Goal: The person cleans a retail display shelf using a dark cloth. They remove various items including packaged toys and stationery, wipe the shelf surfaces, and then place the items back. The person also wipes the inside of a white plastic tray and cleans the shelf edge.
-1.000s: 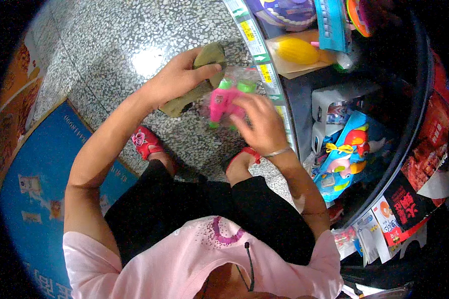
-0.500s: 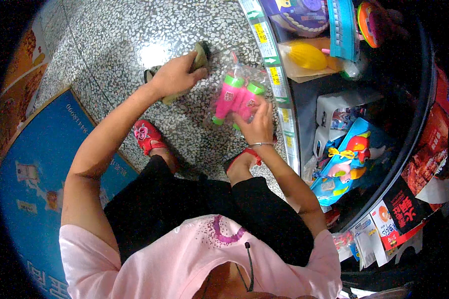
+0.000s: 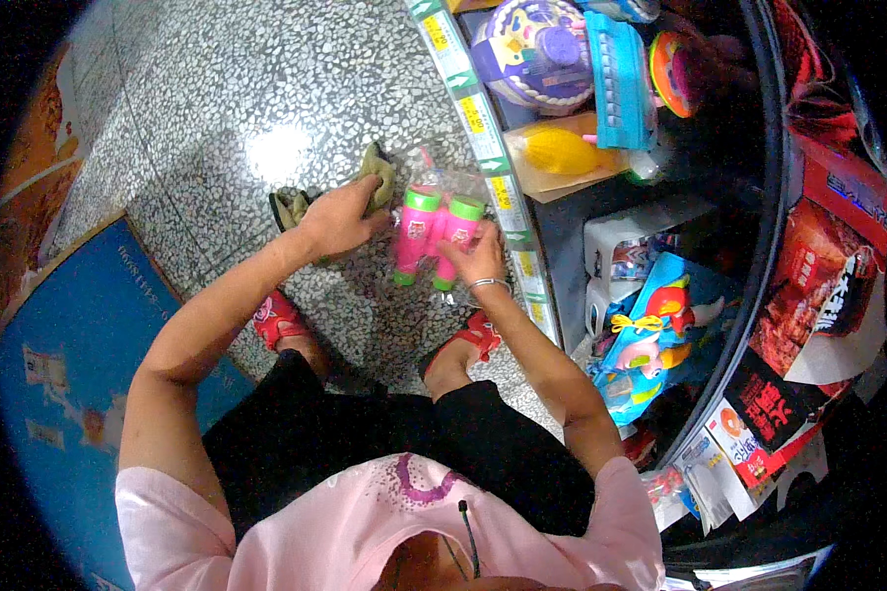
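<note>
Grey-and-white speckled floor [image 3: 217, 108] is filling the ground beneath the wearer. Dark curved shelf [image 3: 559, 246] is running down the right, its front edge carrying a label strip [image 3: 473, 113] of white, yellow and green. Blue panel [image 3: 99, 325] is showing at lower left, its edge slanting.

Wearer is facing the floor: pink shirt [image 3: 325, 532] nearest the camera, black trousers [image 3: 345, 433] below it, the legs spreading apart. Red shoes [image 3: 278, 320] are resting on the floor, one each side.

On the shelf, far to near: purple round toy [image 3: 532, 59] is sitting at the far end; teal case [image 3: 618, 84] is standing just beside it; yellow toy [image 3: 562, 150] is lying on brown card nearer the strip; blue toy pack [image 3: 650, 335] is lying nearest the wearer, showing a red bird shape and a yellow bow.

Binoculars, pink and green [image 3: 416, 241], are showing inside a clear bag [image 3: 426, 167], between the hands and near the label strip, wide ends pointing away from the wearer. Right hand [image 3: 478, 258] is gripping them by the right tube, fingers closing on it through the plastic.

Olive cloth [image 3: 376, 179] is sticking out on both sides of the left hand [image 3: 343, 219], whose fingers are curling around it, just left of the binoculars.

Thin bracelet [image 3: 490, 283] is circling the right wrist.
</note>
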Demonstrator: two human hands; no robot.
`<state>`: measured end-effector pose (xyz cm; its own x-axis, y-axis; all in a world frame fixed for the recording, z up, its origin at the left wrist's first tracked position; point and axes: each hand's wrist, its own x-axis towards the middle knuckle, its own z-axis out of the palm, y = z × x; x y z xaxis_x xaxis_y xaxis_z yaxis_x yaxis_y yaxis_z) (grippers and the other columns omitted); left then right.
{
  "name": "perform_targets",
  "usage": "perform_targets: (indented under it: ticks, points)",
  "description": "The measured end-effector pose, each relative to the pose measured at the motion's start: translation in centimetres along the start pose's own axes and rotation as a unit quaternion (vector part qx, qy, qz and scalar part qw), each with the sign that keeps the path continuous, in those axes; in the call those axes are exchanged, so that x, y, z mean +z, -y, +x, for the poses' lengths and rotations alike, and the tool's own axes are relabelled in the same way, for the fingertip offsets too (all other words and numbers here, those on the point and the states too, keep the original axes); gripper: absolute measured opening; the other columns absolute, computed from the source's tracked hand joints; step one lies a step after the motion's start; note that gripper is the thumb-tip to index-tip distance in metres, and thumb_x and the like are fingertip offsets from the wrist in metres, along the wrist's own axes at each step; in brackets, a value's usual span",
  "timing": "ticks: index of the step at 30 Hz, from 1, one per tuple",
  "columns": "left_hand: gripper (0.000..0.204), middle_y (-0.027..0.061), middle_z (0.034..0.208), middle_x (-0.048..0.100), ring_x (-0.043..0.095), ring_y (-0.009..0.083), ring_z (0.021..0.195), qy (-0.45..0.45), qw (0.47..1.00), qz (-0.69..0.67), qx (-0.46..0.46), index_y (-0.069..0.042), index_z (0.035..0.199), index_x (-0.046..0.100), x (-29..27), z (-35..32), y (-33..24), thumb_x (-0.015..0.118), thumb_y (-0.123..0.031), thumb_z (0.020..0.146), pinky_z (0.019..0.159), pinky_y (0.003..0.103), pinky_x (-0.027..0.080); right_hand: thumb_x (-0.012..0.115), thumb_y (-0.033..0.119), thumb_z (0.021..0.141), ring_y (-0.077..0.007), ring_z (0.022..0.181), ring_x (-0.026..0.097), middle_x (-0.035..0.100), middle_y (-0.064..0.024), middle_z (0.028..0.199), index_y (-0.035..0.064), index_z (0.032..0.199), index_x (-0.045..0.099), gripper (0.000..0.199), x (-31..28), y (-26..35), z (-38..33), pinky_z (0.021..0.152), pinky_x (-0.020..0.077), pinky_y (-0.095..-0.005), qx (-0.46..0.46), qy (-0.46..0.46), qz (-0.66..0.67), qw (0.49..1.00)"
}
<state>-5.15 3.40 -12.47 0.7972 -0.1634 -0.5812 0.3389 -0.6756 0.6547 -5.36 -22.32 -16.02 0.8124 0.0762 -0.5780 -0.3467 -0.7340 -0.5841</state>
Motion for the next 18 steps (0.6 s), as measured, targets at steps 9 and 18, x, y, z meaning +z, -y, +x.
perform_targets:
  ticks: [9,18]
  points:
    - [0.050,0.0261,0.094,0.062,0.059,0.0415,0.090,0.006,1.000,0.010,0.009,0.001,0.115,0.046,0.0,-0.1,0.2,0.060,-0.034,0.083,0.078,0.048,0.047,0.079,0.023,0.066,-0.0308,0.100,0.054,0.055,-0.0176,0.103,0.0015,0.112,0.042,0.063,1.5,-0.2,0.9,0.089,0.0432,-0.0406,-0.090,-0.001,0.072,0.993]
    - [0.044,0.0276,0.093,0.061,0.058,0.0428,0.090,-0.040,0.999,-0.012,0.012,0.002,0.110,0.046,-0.7,-0.5,-0.6,0.059,-0.032,0.085,0.078,0.049,0.045,0.076,0.011,0.073,-0.0205,0.094,0.059,0.057,-0.0151,0.105,0.0002,0.114,0.034,0.060,1.9,-0.1,0.0,0.084,0.0490,-0.0341,-0.066,0.041,0.162,0.984]
